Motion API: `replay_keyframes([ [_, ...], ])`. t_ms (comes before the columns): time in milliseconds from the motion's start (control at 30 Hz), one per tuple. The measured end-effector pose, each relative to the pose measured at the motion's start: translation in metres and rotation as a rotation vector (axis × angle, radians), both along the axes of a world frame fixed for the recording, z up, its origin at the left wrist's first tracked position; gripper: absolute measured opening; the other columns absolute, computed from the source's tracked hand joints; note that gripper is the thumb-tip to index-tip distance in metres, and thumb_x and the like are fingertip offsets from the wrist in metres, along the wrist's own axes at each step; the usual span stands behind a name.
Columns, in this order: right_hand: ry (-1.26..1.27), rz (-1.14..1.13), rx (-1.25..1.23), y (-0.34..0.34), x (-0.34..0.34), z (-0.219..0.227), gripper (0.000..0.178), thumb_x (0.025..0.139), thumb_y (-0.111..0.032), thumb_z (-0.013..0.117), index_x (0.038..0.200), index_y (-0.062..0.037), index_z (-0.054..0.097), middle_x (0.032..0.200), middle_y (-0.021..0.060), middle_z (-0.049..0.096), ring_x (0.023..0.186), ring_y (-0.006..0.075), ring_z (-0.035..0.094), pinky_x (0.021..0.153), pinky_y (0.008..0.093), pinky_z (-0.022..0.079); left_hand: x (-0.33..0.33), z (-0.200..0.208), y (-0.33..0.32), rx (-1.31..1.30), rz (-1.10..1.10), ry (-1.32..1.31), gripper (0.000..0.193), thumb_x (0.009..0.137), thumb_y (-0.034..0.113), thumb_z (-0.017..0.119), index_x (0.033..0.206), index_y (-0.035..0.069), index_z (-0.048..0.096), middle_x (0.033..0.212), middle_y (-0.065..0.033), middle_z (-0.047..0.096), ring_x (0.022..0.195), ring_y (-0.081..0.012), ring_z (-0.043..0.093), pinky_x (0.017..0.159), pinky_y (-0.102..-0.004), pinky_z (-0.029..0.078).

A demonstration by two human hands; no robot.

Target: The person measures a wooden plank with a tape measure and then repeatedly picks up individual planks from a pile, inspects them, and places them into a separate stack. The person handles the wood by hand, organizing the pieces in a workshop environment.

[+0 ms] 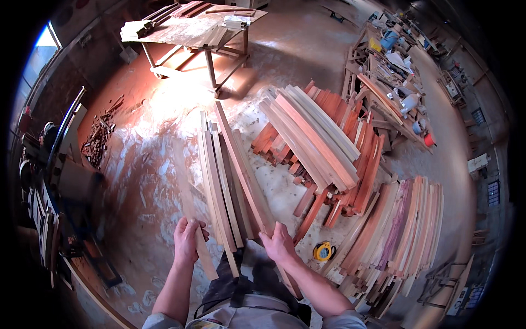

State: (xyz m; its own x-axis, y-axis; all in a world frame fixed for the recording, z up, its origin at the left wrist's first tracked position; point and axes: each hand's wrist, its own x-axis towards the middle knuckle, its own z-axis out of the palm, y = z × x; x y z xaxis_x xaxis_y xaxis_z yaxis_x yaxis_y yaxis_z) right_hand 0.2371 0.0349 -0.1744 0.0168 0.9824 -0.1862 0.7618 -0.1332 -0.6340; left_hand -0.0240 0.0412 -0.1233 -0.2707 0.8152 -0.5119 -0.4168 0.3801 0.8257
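Note:
My left hand point(186, 241) is closed around a thin pale wooden strip point(187, 200), which slants away from me, its far part blurred. My right hand point(278, 244) grips the edge of a longer reddish-brown wooden board point(241, 167); its near end passes beside my leg. Between the two hands, several narrow wooden boards point(216, 186) lie lengthwise in a loose bundle, near ends by my legs. A yellow tape measure point(324, 251) rests on the floor to the right of my right hand.
Stacked planks point(312, 142) lie over reddish boards ahead right, with another board stack point(400, 225) at near right. A cluttered workbench point(392, 82) stands far right. A wheeled wooden table point(186, 35) stands at the back; machinery point(71, 186) and wood scraps point(98, 137) are left.

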Motion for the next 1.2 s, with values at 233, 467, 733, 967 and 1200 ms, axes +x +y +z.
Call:
replay_keyframes([
  [233, 0.027, -0.001, -0.04, 0.003, -0.011, -0.024, 0.046, 0.09, -0.041, 0.06, 0.107, 0.0002, 0.046, 0.101, 0.0271, 0.057, 0.095, 0.0451, 0.059, 0.076, 0.0519, 0.05, -0.008, -0.01, 0.005, -0.04, -0.032, 0.025, 0.011, 0.094, 0.015, 0.053, 0.096, 0.005, 0.053, 0.083, -0.007, 0.062, 0.061, -0.0152, 0.06, 0.056, -0.0303, 0.051],
  [467, 0.492, -0.049, -0.327, 0.022, 0.013, -0.021, 0.031, 0.091, -0.029, 0.059, 0.093, 0.0011, 0.05, 0.085, 0.0234, 0.064, 0.076, 0.0365, 0.064, 0.066, 0.0447, 0.05, -0.012, -0.012, 0.011, -0.061, -0.055, 0.048, 0.01, 0.098, 0.018, 0.051, 0.096, 0.008, 0.052, 0.083, -0.0054, 0.062, 0.06, -0.0142, 0.06, 0.054, -0.0286, 0.052],
  [733, 1.07, -0.199, -0.556, 0.02, 0.016, 0.019, 0.017, 0.101, -0.02, 0.046, 0.098, -0.0037, 0.052, 0.086, 0.0045, 0.061, 0.072, 0.0102, 0.059, 0.06, 0.0247, 0.05, -0.011, -0.013, 0.011, -0.048, -0.06, 0.036, 0.01, 0.098, 0.016, 0.05, 0.097, 0.006, 0.051, 0.083, -0.0062, 0.062, 0.06, -0.0151, 0.061, 0.054, -0.0293, 0.052],
  [967, 0.912, -0.093, -0.412, 0.006, -0.01, 0.012, 0.017, 0.102, -0.019, 0.044, 0.105, -0.004, 0.051, 0.087, 0.0044, 0.061, 0.068, 0.0089, 0.056, 0.059, 0.0255, 0.05, -0.007, -0.013, 0.009, -0.062, -0.067, 0.021, 0.017, 0.097, 0.02, 0.052, 0.1, 0.003, 0.053, 0.085, -0.0068, 0.062, 0.064, -0.0149, 0.06, 0.06, -0.0307, 0.051],
  [1200, 0.202, 0.181, -0.103, 0.001, -0.038, 0.017, 0.019, 0.096, -0.022, 0.052, 0.093, -0.0035, 0.049, 0.079, 0.0178, 0.064, 0.073, 0.0289, 0.065, 0.064, 0.0395, 0.052, -0.007, -0.012, 0.006, -0.073, -0.09, 0.016, 0.018, 0.097, 0.019, 0.051, 0.102, 0.002, 0.053, 0.088, -0.0064, 0.062, 0.068, -0.0145, 0.06, 0.062, -0.0302, 0.051],
])
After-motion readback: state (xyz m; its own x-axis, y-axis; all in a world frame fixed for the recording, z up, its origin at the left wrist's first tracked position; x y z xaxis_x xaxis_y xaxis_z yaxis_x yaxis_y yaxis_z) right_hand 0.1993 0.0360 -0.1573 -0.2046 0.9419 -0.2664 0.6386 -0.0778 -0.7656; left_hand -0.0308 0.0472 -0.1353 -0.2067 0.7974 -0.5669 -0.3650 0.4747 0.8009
